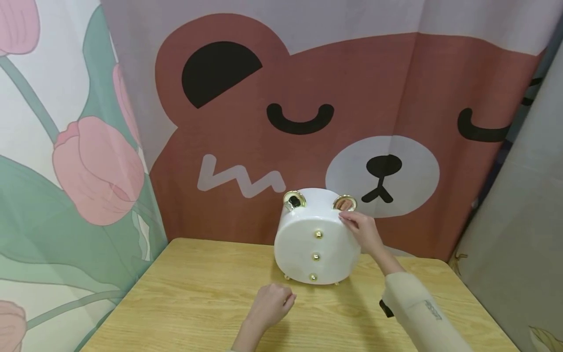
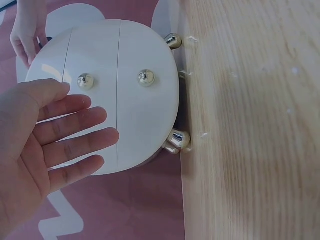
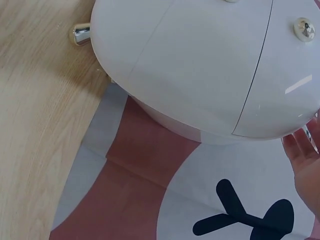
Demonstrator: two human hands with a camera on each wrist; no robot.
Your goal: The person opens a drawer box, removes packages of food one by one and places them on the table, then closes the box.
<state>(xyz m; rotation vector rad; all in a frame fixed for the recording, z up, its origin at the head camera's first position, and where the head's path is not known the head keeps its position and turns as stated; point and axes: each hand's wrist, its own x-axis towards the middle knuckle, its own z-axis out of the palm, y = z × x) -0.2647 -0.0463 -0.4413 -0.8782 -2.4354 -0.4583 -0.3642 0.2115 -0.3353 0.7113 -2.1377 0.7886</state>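
Observation:
A glossy white rounded jewelry box (image 1: 299, 249) stands upright on the table, on short gold feet (image 2: 178, 140). Thin seams divide its front into drawers, with gold knobs (image 1: 318, 234) down the middle. Two gold ring-shaped ears (image 1: 345, 203) top it. My right hand (image 1: 362, 232) touches the box's upper right edge, just below the right ear; the right wrist view has only part of this hand (image 3: 306, 162) at its border. In front of the box, lower left, my left hand (image 1: 272, 305) is held apart from it, its fingers loosely bent (image 2: 75, 145) and holding nothing.
The light wooden table (image 1: 211, 278) has its back edge against a curtain (image 1: 228, 142) printed with a brown bear. A tulip-patterned curtain (image 1: 98, 171) hangs at the left, and a pale one (image 1: 519, 210) at the right. A dark object (image 1: 386, 309) shows beside the right sleeve.

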